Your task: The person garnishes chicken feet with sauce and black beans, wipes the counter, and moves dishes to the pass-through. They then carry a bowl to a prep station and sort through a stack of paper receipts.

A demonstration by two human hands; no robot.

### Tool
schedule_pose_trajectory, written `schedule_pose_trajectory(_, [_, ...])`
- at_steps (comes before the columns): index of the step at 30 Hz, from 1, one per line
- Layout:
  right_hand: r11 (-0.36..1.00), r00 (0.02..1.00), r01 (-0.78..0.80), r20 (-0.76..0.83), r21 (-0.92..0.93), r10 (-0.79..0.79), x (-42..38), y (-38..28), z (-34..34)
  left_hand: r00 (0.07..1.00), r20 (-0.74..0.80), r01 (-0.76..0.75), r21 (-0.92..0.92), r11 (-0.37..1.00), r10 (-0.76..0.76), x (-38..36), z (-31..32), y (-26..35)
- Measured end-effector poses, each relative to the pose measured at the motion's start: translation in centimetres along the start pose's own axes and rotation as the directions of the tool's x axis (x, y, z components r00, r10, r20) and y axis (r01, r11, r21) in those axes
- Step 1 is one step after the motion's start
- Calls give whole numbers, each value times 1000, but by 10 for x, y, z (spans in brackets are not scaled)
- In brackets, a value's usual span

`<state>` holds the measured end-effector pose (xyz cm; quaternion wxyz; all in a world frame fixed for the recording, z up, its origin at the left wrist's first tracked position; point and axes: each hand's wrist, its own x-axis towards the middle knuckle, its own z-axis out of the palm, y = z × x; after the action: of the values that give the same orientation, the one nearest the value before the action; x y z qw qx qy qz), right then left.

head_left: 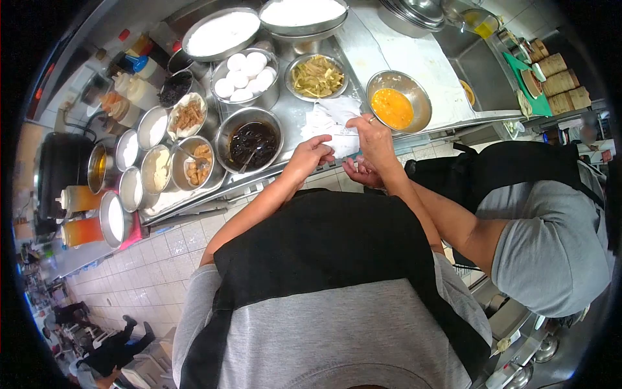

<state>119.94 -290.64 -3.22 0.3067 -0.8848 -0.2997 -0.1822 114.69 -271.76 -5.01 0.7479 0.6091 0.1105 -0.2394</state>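
Note:
White crumpled paper lies at the counter's front edge between my hands. My left hand has its fingers curled closed on the lower left of the paper. My right hand is closed, its fingertips pinching at the paper's right side. Under my right wrist, another person's hand is turned palm up with bent fingers. A steel bowl of beaten egg stands just beyond my right hand. Left of my left hand, a bowl of dark sauce has a spoon in it.
Whole eggs fill a pot behind the sauce. A bowl of yellow-green strips stands beside it. Several ingredient bowls and squeeze bottles crowd the left. A sink is at the right. A person in a grey sleeve stands close on my right.

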Motion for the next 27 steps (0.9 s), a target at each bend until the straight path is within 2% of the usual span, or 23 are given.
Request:
schedule_pose_trajectory(4, [999,996,-22,84,-31,25,-5,2,0,1000,1,10,42,999,-10,1,1,-2])
schedule_pose_trajectory(7, [1000,989,-25,146,-10,26,-7,-9,-10,996,83,-26,83,996,19,0,2,-4])
schedule_pose_trajectory(10, [999,985,-44,167,-10,46,-11,-7,-6,985,127,-142,217,966,116,-3,4,-6])
schedule_pose_trajectory(11, [998,984,-58,171,-15,60,-12,-4,-3,984,122,-152,205,967,129,-3,3,-8])
schedule_pose_trajectory(14, [992,992,-115,54,59,111,-9,-1,-2,987,75,-149,138,979,139,-3,3,-10])
schedule_pose_trajectory(16, [981,982,-177,88,84,169,-8,-2,-3,994,10,-110,43,993,110,-6,5,-8])
schedule_pose_trajectory(20, [971,972,-227,78,74,221,-11,0,3,993,-7,-118,26,993,118,-4,3,-11])
schedule_pose_trajectory(23, [989,983,-146,117,19,143,-12,7,6,995,-32,-95,7,995,95,-5,4,-11])
schedule_pose_trajectory(26, [983,934,-161,308,-92,182,-14,-1,-4,996,-2,-86,28,996,86,-7,5,-5])
schedule_pose_trajectory(27, [992,957,-114,264,-48,123,-15,-3,-6,996,23,-87,59,994,86,-9,5,-3])
